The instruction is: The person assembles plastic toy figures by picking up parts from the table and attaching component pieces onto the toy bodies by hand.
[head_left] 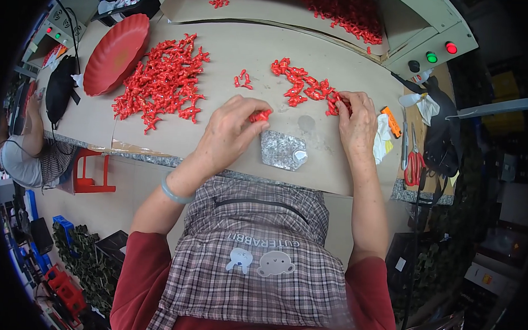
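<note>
My left hand [227, 132] is closed in a pinch on a small red plastic figure [260, 115], held just above and left of a grey stone-like slab [283, 149]. A small whitish lump [300, 157] sits on the slab's right side. My right hand [357, 124] has its fingers bent round a red piece at the right end of a loose row of red figures [304, 84]; its thumb partly hides that piece. Two or so loose red pieces [242, 79] lie apart, between this row and a big heap of red figures [162, 77] to the left.
A red scalloped bowl [118, 55] leans tilted behind the heap. At right lie an orange cutter [391, 122], red-handled scissors [414, 164] and a small white bottle [410, 100]. A machine with lit buttons [432, 57] stands at the back, with more red figures inside. Another person [29, 151] sits far left.
</note>
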Action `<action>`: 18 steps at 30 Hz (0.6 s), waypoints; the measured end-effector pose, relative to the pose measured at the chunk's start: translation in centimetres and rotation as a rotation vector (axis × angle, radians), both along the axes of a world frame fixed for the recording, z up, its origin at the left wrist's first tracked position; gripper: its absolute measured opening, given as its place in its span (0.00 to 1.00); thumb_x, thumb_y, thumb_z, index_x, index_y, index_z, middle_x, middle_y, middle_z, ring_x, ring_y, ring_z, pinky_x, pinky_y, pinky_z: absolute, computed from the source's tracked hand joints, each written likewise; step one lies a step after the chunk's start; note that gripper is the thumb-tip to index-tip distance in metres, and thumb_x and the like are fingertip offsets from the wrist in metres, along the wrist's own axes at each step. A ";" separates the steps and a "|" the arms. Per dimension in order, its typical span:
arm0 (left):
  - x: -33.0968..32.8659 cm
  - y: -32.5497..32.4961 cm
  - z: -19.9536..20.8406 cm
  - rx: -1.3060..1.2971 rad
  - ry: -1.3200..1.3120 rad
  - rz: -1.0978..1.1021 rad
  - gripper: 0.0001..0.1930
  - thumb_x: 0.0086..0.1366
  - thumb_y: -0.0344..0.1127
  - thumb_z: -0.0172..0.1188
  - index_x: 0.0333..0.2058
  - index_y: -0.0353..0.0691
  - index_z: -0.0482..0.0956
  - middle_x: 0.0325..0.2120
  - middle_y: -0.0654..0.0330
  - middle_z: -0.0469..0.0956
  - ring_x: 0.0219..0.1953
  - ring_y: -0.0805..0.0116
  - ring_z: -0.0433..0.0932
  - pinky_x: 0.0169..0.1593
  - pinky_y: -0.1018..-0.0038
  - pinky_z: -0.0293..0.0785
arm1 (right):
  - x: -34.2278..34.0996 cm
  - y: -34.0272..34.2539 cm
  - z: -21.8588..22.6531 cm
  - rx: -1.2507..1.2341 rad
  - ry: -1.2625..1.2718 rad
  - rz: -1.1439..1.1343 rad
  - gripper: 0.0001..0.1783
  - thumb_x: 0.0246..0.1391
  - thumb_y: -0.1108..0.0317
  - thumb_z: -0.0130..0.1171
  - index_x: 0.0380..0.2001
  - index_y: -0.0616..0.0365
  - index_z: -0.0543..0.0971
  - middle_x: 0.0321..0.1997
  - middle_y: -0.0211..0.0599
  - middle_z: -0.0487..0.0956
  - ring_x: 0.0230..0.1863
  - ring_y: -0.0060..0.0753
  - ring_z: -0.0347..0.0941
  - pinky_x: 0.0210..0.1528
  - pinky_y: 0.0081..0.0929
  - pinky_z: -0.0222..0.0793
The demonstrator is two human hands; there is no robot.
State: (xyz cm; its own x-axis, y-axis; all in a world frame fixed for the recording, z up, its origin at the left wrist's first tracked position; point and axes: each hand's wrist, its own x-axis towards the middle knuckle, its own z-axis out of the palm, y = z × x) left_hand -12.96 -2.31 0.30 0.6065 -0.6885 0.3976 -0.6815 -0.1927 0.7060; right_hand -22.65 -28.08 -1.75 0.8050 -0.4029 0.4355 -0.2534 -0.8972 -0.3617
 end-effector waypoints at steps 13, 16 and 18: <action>-3.0 1.2 0.7 -0.169 0.724 -0.027 0.09 0.67 0.27 0.58 0.45 0.33 0.75 0.33 0.61 0.79 0.37 0.76 0.80 0.40 0.78 0.77 | -0.9 1.3 1.5 0.429 -0.133 0.136 0.15 0.53 0.82 0.59 0.45 0.60 0.81 0.37 0.34 0.77 0.39 0.26 0.75 0.42 0.24 0.73; -3.4 0.8 0.5 -0.221 0.897 -0.092 0.08 0.68 0.27 0.58 0.45 0.34 0.75 0.34 0.64 0.77 0.36 0.79 0.77 0.41 0.80 0.76 | -2.1 2.3 1.4 0.739 -0.216 0.239 0.17 0.55 0.82 0.58 0.49 0.64 0.78 0.39 0.32 0.76 0.38 0.21 0.75 0.43 0.20 0.72; -3.8 0.1 0.7 -0.257 0.941 -0.129 0.09 0.69 0.27 0.57 0.46 0.34 0.74 0.35 0.64 0.77 0.38 0.79 0.76 0.41 0.81 0.75 | -3.2 3.9 2.3 0.910 -0.239 0.302 0.16 0.56 0.82 0.58 0.49 0.65 0.77 0.39 0.32 0.76 0.37 0.22 0.75 0.42 0.21 0.73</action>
State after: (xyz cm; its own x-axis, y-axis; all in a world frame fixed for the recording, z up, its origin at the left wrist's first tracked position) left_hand -16.72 -2.19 1.02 0.6787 -0.7317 -0.0629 0.1756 0.0785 0.9813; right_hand -25.86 -24.20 0.57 0.8602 -0.4572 0.2261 0.1101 -0.2663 -0.9576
